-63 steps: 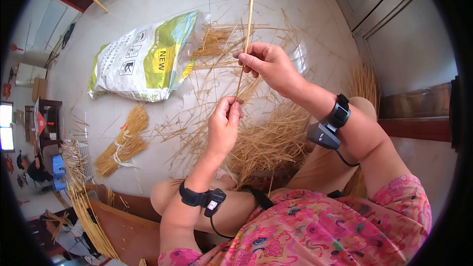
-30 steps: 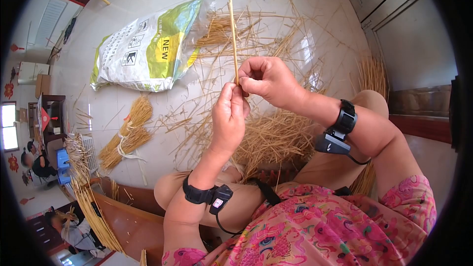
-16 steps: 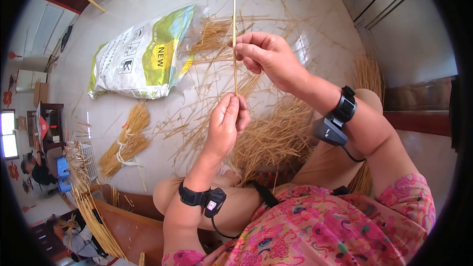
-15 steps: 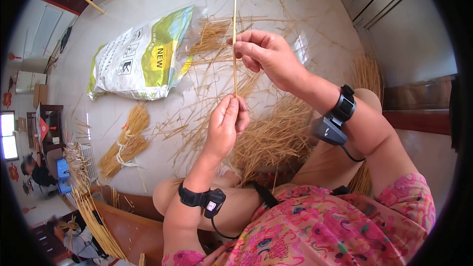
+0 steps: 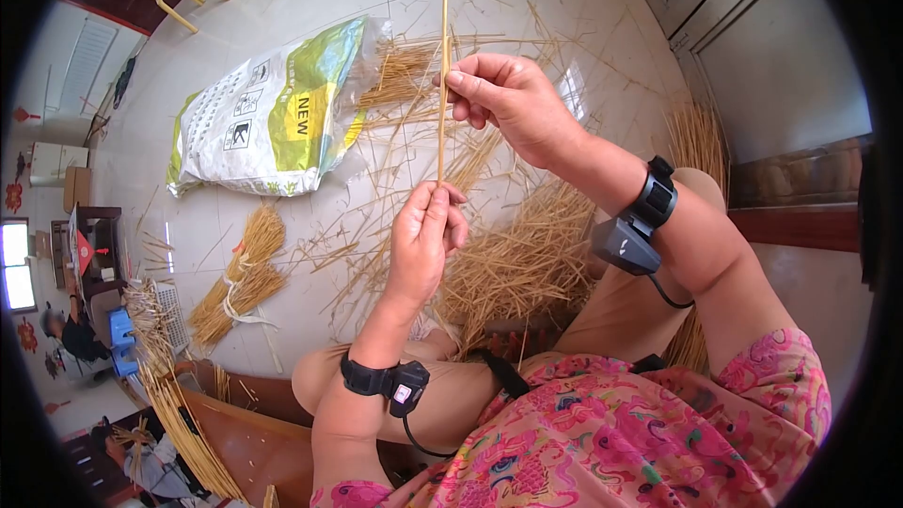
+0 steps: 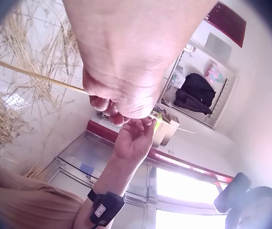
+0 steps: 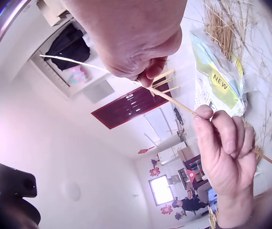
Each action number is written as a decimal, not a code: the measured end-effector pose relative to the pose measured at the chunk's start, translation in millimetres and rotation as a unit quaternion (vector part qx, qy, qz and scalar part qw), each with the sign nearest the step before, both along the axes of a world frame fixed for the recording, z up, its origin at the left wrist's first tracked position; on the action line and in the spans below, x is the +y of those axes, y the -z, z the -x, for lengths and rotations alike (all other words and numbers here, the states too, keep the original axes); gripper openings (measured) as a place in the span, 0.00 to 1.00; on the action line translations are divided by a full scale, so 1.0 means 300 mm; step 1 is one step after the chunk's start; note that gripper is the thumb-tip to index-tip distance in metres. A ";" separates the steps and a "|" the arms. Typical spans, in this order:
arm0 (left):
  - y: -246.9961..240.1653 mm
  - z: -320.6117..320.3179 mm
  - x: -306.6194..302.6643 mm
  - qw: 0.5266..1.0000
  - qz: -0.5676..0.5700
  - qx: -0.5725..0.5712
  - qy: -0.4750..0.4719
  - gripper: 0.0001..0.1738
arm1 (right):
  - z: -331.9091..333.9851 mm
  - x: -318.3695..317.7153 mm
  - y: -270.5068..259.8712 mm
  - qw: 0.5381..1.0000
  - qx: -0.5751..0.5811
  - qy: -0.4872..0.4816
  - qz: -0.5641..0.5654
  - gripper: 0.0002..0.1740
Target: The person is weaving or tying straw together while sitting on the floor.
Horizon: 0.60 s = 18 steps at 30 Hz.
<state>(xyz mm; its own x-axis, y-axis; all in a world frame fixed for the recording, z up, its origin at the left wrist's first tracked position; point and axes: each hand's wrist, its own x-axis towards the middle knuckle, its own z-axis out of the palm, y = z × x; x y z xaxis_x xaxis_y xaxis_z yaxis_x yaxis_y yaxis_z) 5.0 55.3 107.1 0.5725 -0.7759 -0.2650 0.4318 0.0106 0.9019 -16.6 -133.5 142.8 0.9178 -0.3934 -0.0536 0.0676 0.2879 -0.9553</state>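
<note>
A long, thin straw stalk point(image 5: 443, 136) runs upright between my two hands in the head view and goes out past the top edge. My left hand point(image 5: 423, 235) pinches it low down between thumb and forefinger. Higher up, my right hand point(image 5: 522, 108) pinches the same stalk with thumb and fingertips. In the right wrist view the stalk point(image 7: 174, 102) slants from the right fingers to the left hand point(image 7: 229, 157), and a length of it comes out beyond the left palm. The left wrist view shows the stalk point(image 6: 36, 76) on one side of the left fist.
Loose straw point(image 5: 527, 263) is heaped on the floor by my legs. A white and green bag point(image 5: 254, 113) lies ahead with straw at its mouth. Tied straw bundles point(image 5: 240, 273) lie at left, near a wooden board point(image 5: 245, 428). More stalks point(image 5: 696, 146) lean by the metal door.
The right hand came down the stalk to the left hand, then moved back up it, leaving a stretch between them. Over the last half second both hands shifted slightly left.
</note>
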 end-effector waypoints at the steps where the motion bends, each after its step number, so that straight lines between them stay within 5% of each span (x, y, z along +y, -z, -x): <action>1: 0.002 0.000 0.001 1.000 0.003 0.002 0.003 0.13 | 0.000 -0.001 0.008 1.000 -0.002 -0.005 -0.016 0.09; 9: 0.009 0.001 -0.006 0.999 0.031 0.015 -0.006 0.12 | 0.014 0.052 0.029 0.976 0.076 0.018 -0.202 0.07; 12: 0.016 0.003 -0.007 1.000 0.017 0.007 -0.011 0.12 | 0.018 0.055 0.025 0.982 0.070 -0.006 -0.172 0.11; 18: 0.023 -0.010 -0.006 0.997 -0.014 -0.053 -0.049 0.12 | 0.039 0.106 0.051 0.989 0.063 -0.081 0.103 0.10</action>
